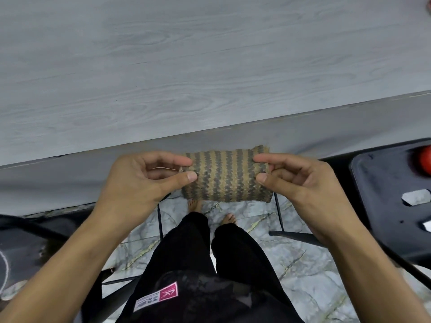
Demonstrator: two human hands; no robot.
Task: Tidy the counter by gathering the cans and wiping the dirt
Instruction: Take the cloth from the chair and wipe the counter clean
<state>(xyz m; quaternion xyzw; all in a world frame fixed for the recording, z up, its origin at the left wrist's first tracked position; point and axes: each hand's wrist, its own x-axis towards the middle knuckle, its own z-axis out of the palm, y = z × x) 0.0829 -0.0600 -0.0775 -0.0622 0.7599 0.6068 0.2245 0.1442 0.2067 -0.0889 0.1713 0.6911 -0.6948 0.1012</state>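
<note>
A folded cloth (225, 176) with tan and grey zigzag stripes hangs in the air just in front of the counter's near edge. My left hand (142, 178) pinches its left end between thumb and forefinger. My right hand (300, 180) pinches its right end the same way. The grey wood-grain counter (186, 66) fills the upper half of the view. No can shows whole; a red sliver (428, 7) sits at the counter's far right corner, too cut off to identify.
A black chair seat (384, 206) stands at the right with a red round object (425, 163) and white scraps on it. Another dark chair (35, 241) is at the left. Below are marble floor tiles (303, 276), black table legs and the person's legs and bare feet.
</note>
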